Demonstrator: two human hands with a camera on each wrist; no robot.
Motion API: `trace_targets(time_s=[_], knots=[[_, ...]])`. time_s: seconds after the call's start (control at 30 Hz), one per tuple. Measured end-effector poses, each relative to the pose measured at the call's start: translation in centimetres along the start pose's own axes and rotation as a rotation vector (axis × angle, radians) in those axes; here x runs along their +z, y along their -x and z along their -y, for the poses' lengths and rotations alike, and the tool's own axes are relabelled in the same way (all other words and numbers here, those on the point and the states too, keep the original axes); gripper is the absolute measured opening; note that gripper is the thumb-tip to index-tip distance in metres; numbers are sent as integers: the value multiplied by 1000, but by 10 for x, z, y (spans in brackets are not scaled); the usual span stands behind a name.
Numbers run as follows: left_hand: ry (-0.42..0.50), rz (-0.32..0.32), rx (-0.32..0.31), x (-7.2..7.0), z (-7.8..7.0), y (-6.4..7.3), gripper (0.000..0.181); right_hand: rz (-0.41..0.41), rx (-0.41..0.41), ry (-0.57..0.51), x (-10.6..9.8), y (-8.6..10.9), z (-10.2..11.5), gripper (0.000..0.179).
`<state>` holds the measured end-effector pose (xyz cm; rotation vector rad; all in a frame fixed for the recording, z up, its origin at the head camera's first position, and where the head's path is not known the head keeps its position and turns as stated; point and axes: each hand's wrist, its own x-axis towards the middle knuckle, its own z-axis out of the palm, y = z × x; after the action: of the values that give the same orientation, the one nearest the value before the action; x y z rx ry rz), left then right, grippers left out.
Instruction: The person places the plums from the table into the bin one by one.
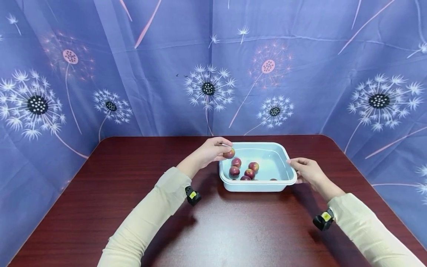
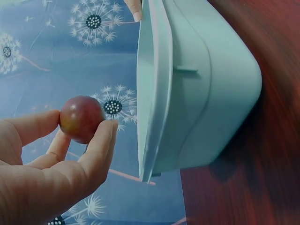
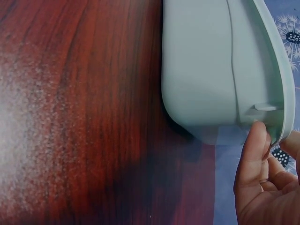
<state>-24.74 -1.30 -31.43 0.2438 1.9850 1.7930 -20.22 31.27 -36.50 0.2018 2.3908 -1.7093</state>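
My left hand (image 1: pixel 213 151) pinches a round red-purple plum (image 2: pixel 82 119) between thumb and fingertips, with a yellowish patch on its skin. It holds the plum at the left rim of a pale blue plastic basin (image 1: pixel 255 187), above the rim's height in the left wrist view. Inside the basin lie several more plums (image 1: pixel 234 171), mostly toward its left half; the front wall hides part of some. At the basin's right end my right hand (image 1: pixel 308 172) grips the rim, thumb on top and fingers (image 3: pixel 255 145) under the outer edge.
The basin stands on a dark red wood-grain table (image 1: pixel 133 167), toward its far edge. A blue cloth (image 1: pixel 160 74) printed with dandelions hangs behind and along both sides. Each wrist wears a small black camera (image 1: pixel 192 195).
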Motion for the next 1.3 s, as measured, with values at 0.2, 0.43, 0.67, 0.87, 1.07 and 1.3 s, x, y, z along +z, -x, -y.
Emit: trace_targets(time_s=[0.2,0.43,0.67,0.87,1.07,1.3], knots=[[-26,0,-13,8,0,-2,28,3,6,-26,2,1,1,47],[-55,13,-5,18,5,-9,32,-2,10,-22,1,1,1,48],[-161,29,66,27,13,-17,30,-8,14,-11,0,2,1,46],[-258,35,89,32,20,-24,30,-6,12,-15,1,2,1,48],[-359,60,158,36,27,-30,31,-8,0,-16,0,1,-1,49],[-577,76,235,43,31,-37,30,-14,4,-14,0,0,-1,46]])
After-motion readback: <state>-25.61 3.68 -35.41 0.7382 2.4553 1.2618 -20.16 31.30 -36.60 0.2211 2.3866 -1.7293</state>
